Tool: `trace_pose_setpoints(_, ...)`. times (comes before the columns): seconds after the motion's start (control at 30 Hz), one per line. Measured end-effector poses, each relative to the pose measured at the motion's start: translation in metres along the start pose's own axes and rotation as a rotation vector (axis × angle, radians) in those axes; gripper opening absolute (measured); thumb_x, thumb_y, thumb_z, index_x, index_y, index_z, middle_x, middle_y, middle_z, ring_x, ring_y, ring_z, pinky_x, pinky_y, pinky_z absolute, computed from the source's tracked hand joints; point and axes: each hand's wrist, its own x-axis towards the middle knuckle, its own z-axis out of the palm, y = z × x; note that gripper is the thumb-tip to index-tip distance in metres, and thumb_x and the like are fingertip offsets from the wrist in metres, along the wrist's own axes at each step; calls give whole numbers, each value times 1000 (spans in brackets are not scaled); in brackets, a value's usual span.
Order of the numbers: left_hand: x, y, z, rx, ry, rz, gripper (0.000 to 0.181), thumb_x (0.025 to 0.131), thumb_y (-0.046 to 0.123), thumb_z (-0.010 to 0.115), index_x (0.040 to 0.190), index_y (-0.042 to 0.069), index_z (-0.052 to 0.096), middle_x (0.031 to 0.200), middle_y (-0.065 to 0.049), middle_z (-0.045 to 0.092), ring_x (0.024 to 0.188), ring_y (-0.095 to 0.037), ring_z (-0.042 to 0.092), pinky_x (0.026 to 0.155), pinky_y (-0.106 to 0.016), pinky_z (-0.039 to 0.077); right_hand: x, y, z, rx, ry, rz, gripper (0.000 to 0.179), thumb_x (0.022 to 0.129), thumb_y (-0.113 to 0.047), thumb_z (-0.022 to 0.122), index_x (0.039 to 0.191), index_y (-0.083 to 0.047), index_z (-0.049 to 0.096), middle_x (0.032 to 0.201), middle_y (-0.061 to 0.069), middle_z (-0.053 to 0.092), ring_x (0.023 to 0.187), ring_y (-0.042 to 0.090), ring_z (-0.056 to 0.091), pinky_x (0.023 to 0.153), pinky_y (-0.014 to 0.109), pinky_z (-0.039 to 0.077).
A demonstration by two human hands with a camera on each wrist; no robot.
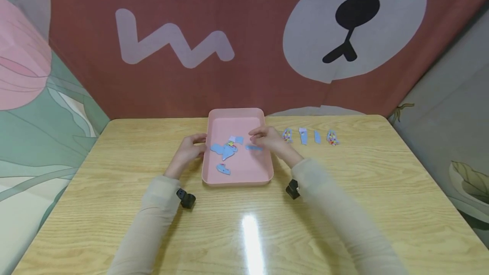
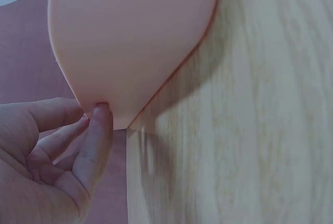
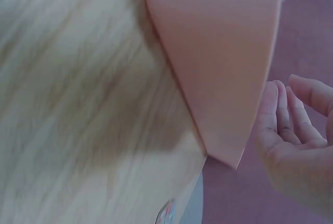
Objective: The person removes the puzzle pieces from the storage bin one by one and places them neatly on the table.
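Observation:
A shallow pink tray [image 1: 244, 169] lies on the table, several flat light-blue pieces inside it that look like puzzle pieces. My left hand [image 1: 191, 147] pinches the tray's left side, the thumb [image 2: 99, 135] pressed against the outer wall and fingers at the rim. Over the tray's right part hovers my right hand [image 1: 269, 139], fingers loosely bent and thumb apart, with nothing visible between them in the right wrist view. Just below its fingers is a narrow blue strip [image 1: 254, 147]. Further left lie a larger blue piece [image 1: 228, 152] and a small curved piece [image 1: 223, 169].
Right of the tray, a row of several pieces lies near the table's back edge, among them a plain blue piece [image 1: 317, 136] and a multicoloured piece [image 1: 332, 137]. A brown cloth [image 1: 252, 75] with a cartoon face hangs behind the wooden table [image 1: 382, 198].

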Motion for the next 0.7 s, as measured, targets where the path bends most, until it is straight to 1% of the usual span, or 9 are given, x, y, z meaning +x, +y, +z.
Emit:
trace_pose_setpoints(0.1,0,0,0,8,7,3,50,95,6,47,144,3,40,141,-19,47,116,-28,54,93,-35,53,-1,-1,9,-28,-25,-38,33,88,0,57,120,9,59,109,24,66,95,21,62,74,16,49)
trace_pose_setpoints(0.2,0,1,0,9,10,6,50,95,6,47,144,3,40,140,-20,47,114,-27,55,92,-33,53,-1,-3,17,-47,-54,-73,33,87,4,55,118,11,59,110,28,66,99,27,64,73,17,51)
trace_pose_setpoints(0.3,0,1,0,8,10,4,50,95,6,47,144,2,40,141,-20,47,114,-27,55,92,-33,54,-1,-4,24,-41,-80,-85,33,85,6,54,117,12,59,109,29,66,99,28,64,72,19,52)
trace_pose_setpoints(0.5,-1,2,0,1,10,10,50,94,5,47,144,1,40,140,-21,47,114,-27,55,89,-30,54,-2,-6,37,-52,-114,-79,35,82,10,54,116,11,61,107,27,67,96,28,65,71,21,55)
trace_pose_setpoints(0.7,-1,2,0,1,3,11,50,94,5,47,144,1,40,140,-20,47,114,-28,55,91,-33,54,-5,-10,48,-49,-149,-36,37,81,11,54,117,9,61,108,25,68,95,28,66,72,25,57)
